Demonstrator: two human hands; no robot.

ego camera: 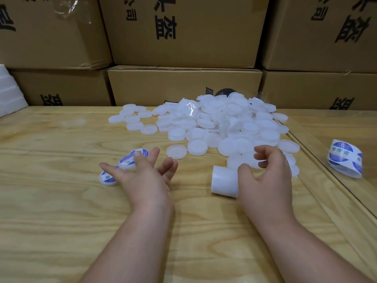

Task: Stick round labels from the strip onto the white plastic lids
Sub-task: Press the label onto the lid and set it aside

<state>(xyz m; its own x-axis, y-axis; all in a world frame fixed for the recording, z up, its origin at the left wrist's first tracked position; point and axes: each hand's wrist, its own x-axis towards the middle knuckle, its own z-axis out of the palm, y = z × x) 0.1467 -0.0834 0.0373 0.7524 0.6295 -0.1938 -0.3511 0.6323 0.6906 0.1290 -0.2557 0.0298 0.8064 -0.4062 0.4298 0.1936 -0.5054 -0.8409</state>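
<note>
Stacked cardboard boxes (183, 31) wall off the far edge of the wooden counter (61, 221). Just beyond the left hand (142, 176), whose fingers are spread and hold nothing, lie three labelled lids (127, 161), partly hidden by the fingertips; it seems to be letting go of, or nudging aside, a finished one. Between the hands and a little farther out sits a bare lid (176, 151), and behind it spreads the big pile of white lids (220, 121). The right hand (267, 176) hovers loosely curled at the pile's near edge, gripping nothing that I can see, with a white curl of backing strip (224, 181) just beside its thumb. To its right, well apart, lies the label strip (345, 158). The sensible next move is to pick one lid flat side up, then fetch the strip, centring each label before pressing.
</note>
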